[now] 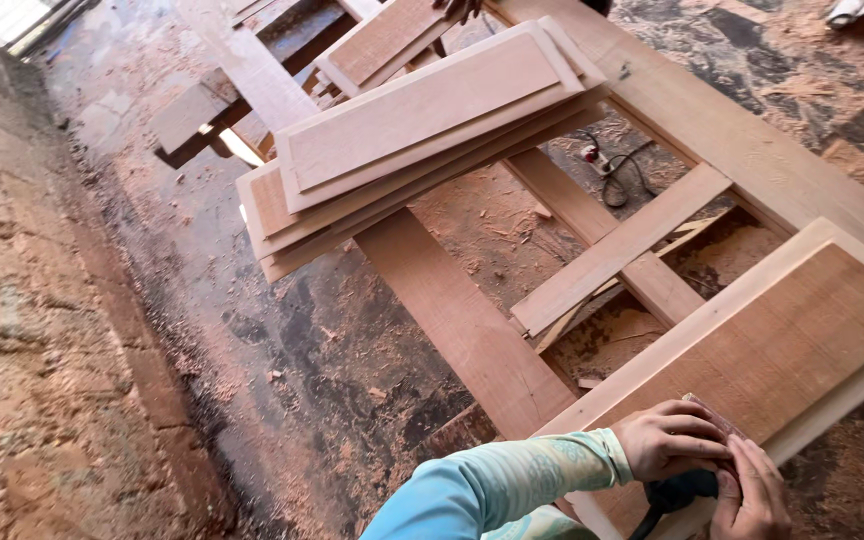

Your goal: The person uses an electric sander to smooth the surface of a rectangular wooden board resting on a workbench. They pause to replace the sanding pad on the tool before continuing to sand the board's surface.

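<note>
Hands lower right: left hand (670,438) and right hand (752,492), fingers pressed together on sandpaper (717,418) atop wood panel (792,340); stacked panels (422,130) upper centre.

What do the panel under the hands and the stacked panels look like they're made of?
Panel under the hands: seemingly bare, unfinished solid wood, with visible grain and a matte reddish-tan face. Stacked panels: apparently the same raw wood, paler, no gloss. Sawdust on the floor suggests fresh sanding or cutting.

open gaps in door frame (472,330), stacked panels (422,130) ahead
</note>
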